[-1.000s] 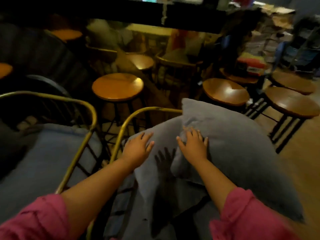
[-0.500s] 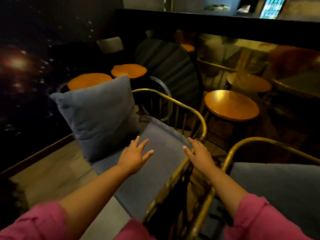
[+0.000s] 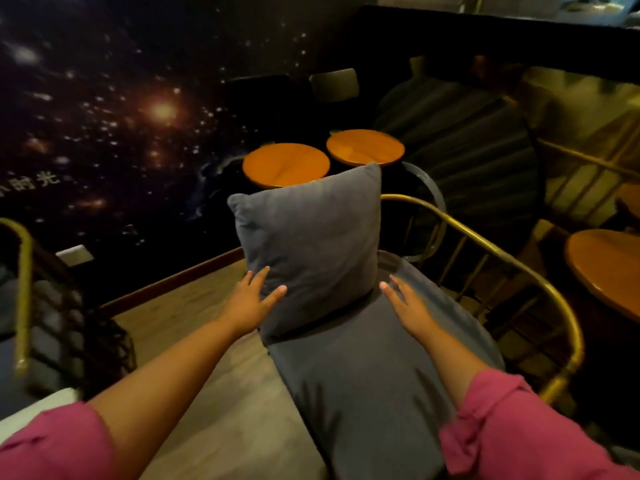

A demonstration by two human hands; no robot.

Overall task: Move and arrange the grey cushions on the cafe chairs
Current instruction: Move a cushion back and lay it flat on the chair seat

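- left hand (image 3: 246, 301) spread flat, fingers on the lower left edge of the grey cushion (image 3: 310, 247); touching, not gripping
- right hand (image 3: 407, 306) flat with fingers apart, just beside the cushion's lower right corner, over the seat pad (image 3: 374, 375); can't tell if it touches either
- cushion sits between both hands, upright on the far end of the seat pad
- chair (image 3: 519, 271) has a brass rail curving round its right side; cushion isn't against that rail, it stands at the open end
- progress: this cushion is on a chair but looks unplaced; my read is it needs moving against the backrest
- left chair (image 3: 20, 289) only partly in view, can't judge it
- two round orange stools (image 3: 285, 164) behind, clear of the cushion
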